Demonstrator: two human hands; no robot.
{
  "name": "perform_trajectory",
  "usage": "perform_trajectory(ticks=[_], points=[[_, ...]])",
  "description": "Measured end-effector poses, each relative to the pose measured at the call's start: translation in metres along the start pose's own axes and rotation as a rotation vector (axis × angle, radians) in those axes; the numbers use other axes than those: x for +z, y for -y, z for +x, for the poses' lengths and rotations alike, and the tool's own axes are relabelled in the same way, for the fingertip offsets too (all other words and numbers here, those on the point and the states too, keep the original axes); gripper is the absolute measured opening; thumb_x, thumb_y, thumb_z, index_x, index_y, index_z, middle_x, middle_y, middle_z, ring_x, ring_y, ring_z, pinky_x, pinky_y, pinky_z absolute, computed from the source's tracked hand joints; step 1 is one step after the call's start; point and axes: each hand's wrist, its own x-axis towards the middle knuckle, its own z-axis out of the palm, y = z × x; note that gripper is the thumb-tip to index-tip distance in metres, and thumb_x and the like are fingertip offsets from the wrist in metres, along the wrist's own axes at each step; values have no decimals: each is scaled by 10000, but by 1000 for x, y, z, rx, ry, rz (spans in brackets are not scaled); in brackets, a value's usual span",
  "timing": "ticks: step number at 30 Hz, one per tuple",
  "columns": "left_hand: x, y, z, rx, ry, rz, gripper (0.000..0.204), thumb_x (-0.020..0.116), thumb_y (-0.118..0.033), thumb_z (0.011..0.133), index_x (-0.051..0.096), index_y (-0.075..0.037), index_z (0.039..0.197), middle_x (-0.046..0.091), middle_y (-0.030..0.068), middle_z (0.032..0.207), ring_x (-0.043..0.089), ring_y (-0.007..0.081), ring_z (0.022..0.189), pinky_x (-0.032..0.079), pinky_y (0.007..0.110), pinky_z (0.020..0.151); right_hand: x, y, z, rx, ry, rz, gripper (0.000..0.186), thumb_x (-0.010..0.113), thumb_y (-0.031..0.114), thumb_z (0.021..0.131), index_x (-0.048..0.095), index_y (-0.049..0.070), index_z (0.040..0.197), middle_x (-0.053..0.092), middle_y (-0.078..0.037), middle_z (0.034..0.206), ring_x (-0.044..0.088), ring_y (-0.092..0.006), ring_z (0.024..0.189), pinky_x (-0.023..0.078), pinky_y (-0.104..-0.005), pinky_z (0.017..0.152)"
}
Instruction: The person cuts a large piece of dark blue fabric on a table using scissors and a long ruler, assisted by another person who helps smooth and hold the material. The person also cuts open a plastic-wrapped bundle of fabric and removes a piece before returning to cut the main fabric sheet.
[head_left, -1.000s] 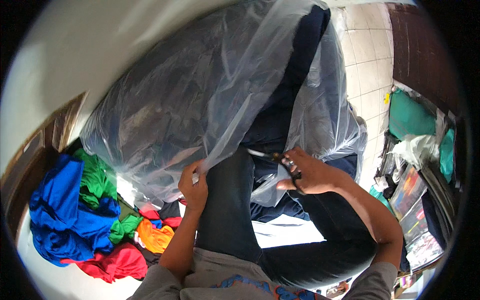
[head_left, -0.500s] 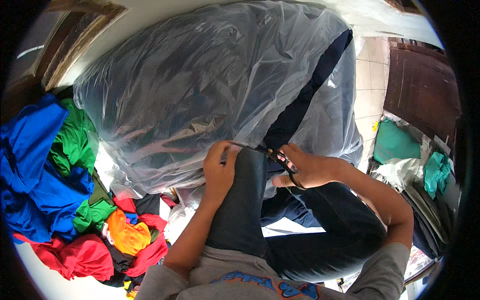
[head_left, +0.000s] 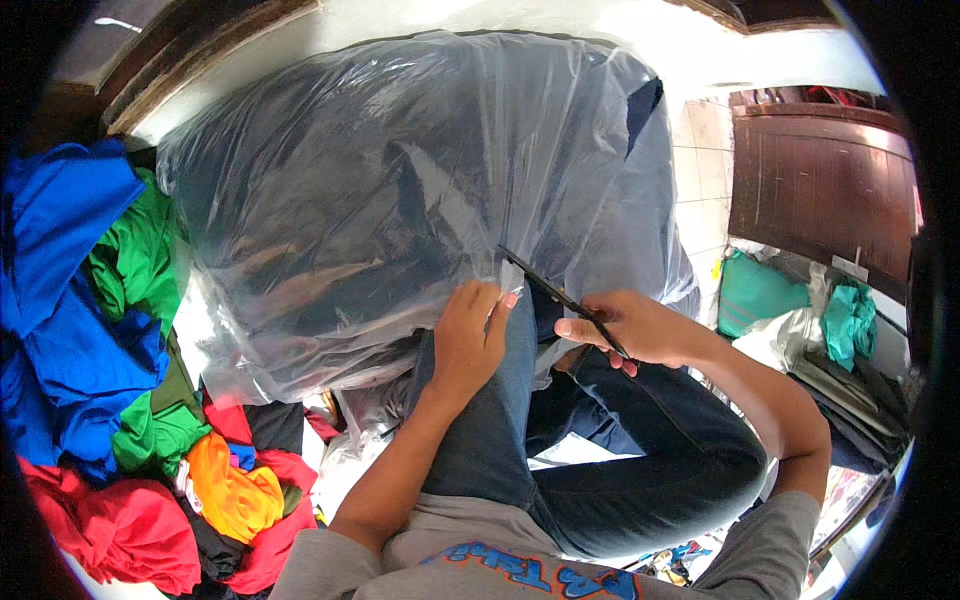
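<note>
Pinching the lower edge of a large, clear plastic bag (head_left: 400, 200) stuffed with dark clothing, the left hand (head_left: 470, 335) keeps the film taut with fingers closed on it. The right hand (head_left: 630, 325) is clenched around a pair of slim black scissors (head_left: 555, 290), whose blades point up and left into the plastic just beside the left fingertips. The bag rests against the person's knees in blue jeans (head_left: 500, 420), filling the middle of the view. A heap of loose blue, green, red and orange garments (head_left: 110, 380) lies to the left (well apart from both hands).
</note>
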Motion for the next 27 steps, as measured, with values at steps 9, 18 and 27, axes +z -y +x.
perform_trajectory(ticks=[9,18,27], points=[[-5,9,-6,-30,-51,-242,219,660,-188,1077,586,2,998,540,179,909,548,379,845,452,452,779,-13,-5,5,-2,74,-186,780,567,851,975,617,74,1028,549,-8,734,592,-135,695,432,-350,623],[-12,15,-19,111,12,-224,152,719,-145,1005,649,-10,995,620,174,953,627,353,902,496,425,846,-28,-7,1,16,107,-246,790,579,867,958,640,84,1041,540,-4,765,582,-148,724,417,-332,634],[-35,20,-53,146,142,-165,95,710,-89,964,718,-49,1050,677,151,1025,648,387,944,535,475,843,26,66,91,-355,10,124,608,736,674,985,642,81,885,467,49,608,469,-79,496,324,-283,468]])
